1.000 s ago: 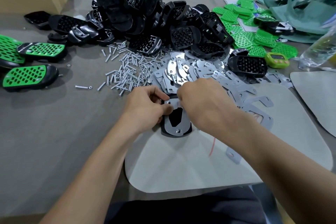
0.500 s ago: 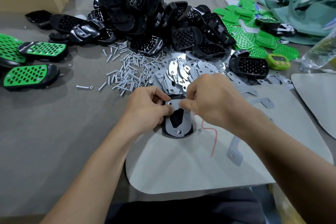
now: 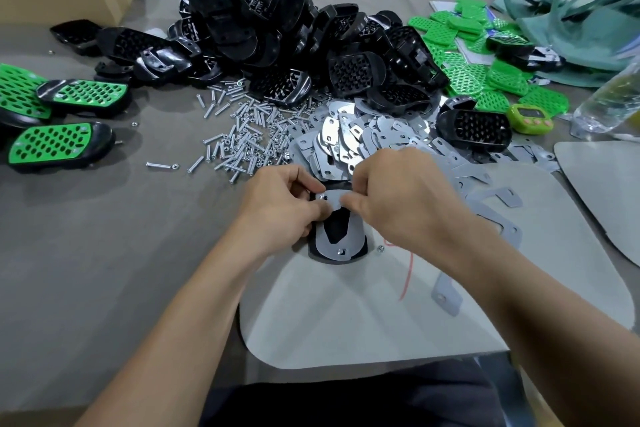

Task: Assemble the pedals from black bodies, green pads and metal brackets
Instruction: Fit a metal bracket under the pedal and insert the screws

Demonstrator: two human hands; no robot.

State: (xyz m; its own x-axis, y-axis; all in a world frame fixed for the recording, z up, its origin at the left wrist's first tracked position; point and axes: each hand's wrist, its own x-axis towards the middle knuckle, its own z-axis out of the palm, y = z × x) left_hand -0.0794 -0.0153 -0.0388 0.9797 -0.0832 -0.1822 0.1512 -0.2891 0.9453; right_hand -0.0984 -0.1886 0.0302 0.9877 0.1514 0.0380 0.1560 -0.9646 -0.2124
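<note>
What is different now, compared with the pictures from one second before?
The right hand shifted slightly right, uncovering a small nut beside the black body. Nothing was taken or released. The left hand still holds the metal bracket on it; the piles are unchanged.

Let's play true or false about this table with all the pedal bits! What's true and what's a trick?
1. The left hand and the right hand both pinch the metal bracket lying on a black body. True.
2. The screws lie to the right of the loose green pads. False: they lie well to the left of them.
3. Finished pedals lie at the far left. True.
4. The timer sits among the screws. False: it sits at the right, near the bottle.
</note>
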